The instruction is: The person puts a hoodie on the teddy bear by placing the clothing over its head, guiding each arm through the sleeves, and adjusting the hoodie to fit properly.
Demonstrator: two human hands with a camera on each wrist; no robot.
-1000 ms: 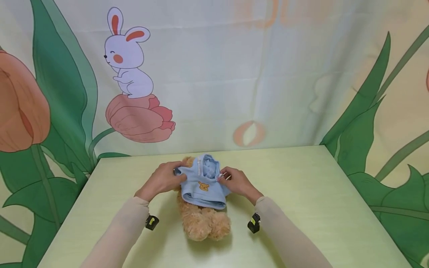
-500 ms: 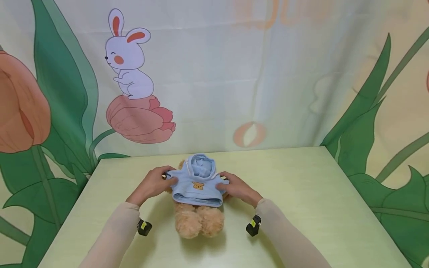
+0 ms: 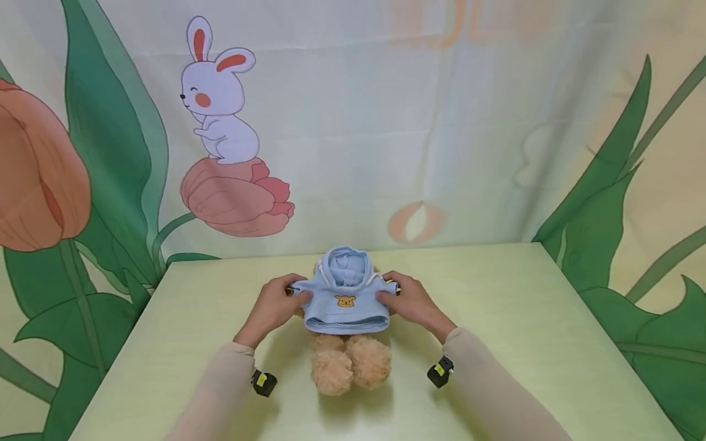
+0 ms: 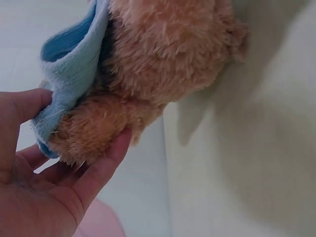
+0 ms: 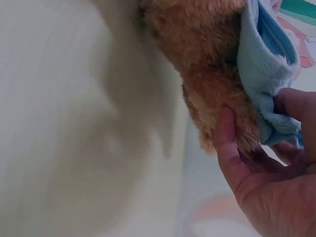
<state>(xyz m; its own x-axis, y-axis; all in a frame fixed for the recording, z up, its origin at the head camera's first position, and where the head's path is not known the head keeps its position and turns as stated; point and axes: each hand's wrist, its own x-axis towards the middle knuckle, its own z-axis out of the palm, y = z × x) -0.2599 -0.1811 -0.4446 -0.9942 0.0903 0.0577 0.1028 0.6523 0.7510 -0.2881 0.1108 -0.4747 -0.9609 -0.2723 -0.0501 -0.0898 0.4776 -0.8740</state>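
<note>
A small light blue hoodie [image 3: 346,311] with a dog-face patch lies against the front of a brown plush toy [image 3: 371,361], covering its upper body and most of its head. My left hand [image 3: 278,306] grips the hoodie's left-side sleeve. In the left wrist view its thumb presses the blue cloth, while the fingers sit behind the toy's furry arm [image 4: 94,126]. On the other side, my right hand [image 3: 413,300] pinches the opposite sleeve; the right wrist view has its thumb on the hoodie [image 5: 266,64] and a finger against the other furry arm [image 5: 227,103].
The toy is on a pale green table [image 3: 496,331], whose far edge meets a printed curtain [image 3: 353,153] with a rabbit and flowers. A small black device [image 3: 265,383] is at the left wrist, and another black device [image 3: 440,372] is at the right.
The right hand has shifted from near the hood's neckline to the sleeve. The hoodie is now spread straighter across the toy, and toy and hands have shifted slightly right in the last half second.
</note>
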